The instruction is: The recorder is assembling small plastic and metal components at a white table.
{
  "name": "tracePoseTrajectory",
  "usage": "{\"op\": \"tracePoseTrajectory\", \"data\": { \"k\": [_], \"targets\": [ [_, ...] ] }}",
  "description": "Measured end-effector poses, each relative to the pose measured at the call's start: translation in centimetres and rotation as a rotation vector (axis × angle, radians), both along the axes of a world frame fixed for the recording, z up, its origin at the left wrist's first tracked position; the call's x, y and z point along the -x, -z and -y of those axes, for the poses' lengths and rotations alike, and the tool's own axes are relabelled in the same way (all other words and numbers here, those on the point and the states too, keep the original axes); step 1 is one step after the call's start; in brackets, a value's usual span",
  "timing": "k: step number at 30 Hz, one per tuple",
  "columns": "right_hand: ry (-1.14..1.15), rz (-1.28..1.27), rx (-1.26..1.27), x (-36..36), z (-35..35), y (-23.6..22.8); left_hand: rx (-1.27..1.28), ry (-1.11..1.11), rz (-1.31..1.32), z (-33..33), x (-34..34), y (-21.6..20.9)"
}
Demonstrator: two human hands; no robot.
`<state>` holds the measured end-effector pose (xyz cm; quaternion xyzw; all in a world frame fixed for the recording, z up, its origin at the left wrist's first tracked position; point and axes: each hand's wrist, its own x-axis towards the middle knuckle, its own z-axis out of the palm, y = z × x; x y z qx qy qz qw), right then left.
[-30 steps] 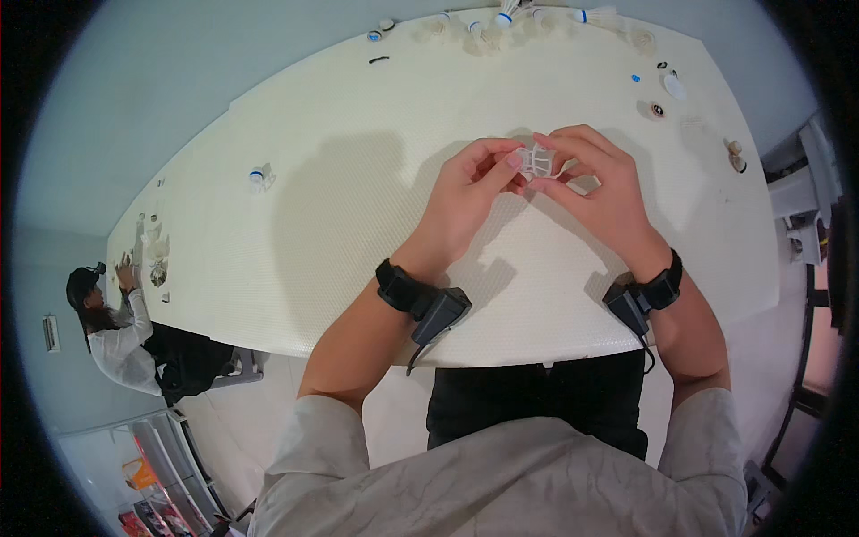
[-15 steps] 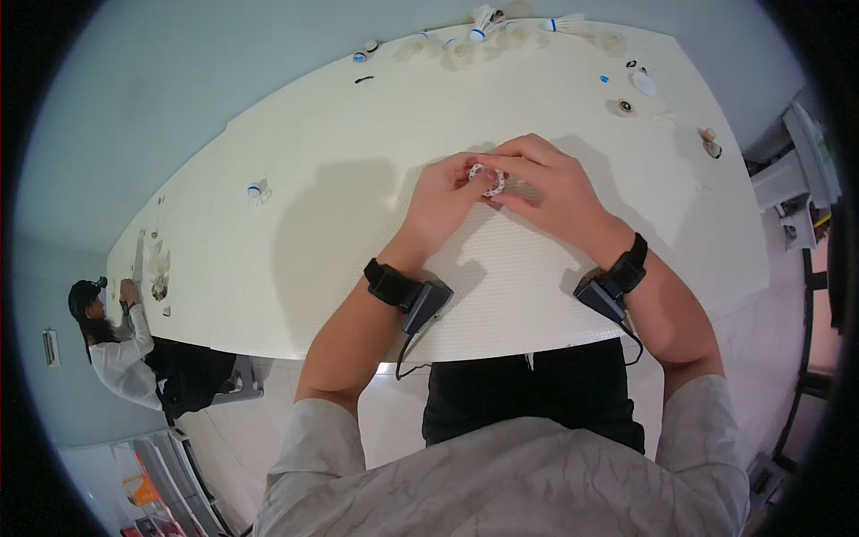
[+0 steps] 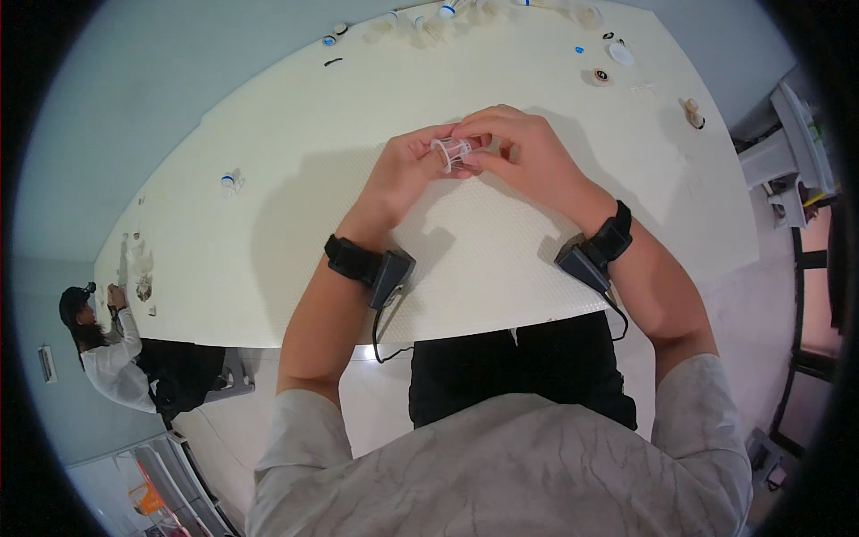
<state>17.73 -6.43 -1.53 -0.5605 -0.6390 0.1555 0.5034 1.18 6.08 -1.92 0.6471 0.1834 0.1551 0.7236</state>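
A small white cage of thin ribs and rings [image 3: 452,154], resembling a shuttlecock skirt piece, is held above the table between my two hands. My left hand [image 3: 400,175] has its fingers curled around the cage's left and lower sides. From the other side, my right hand [image 3: 530,159] pinches the cage's right end with bent fingers and thumb. Some fingertips are hidden behind the cage and the hands. Both of my wrists carry a black strap with a dark box and cable.
Several shuttlecocks [image 3: 429,34] lie along the white table's [image 3: 295,295] far edge. A blue-banded shuttlecock part [image 3: 229,182] sits at left. Far right are a round tan piece [image 3: 600,77], a white disc [image 3: 621,55] and cork-coloured bits [image 3: 693,112]. Another person [image 3: 112,358] sits at the far left.
The white cage has turned from end-on to side-on between my hands. My fingers have shifted around it. The whole view has moved slightly, so the table things appear farther up and left.
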Motion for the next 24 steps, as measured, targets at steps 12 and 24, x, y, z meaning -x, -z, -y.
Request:
{"op": "tracePoseTrajectory", "data": {
  "k": [12, 24],
  "targets": [
    [-0.053, -0.096, 0.026, -0.7, -0.4, 1.0, -0.458, -0.057, -0.027, -0.8, 0.4, 1.0],
    [0.088, -0.309, 0.281, -1.7, -1.2, 2.6, -1.018, -0.819, -0.208, -8.4, 4.6, 0.6]
  ]
}}
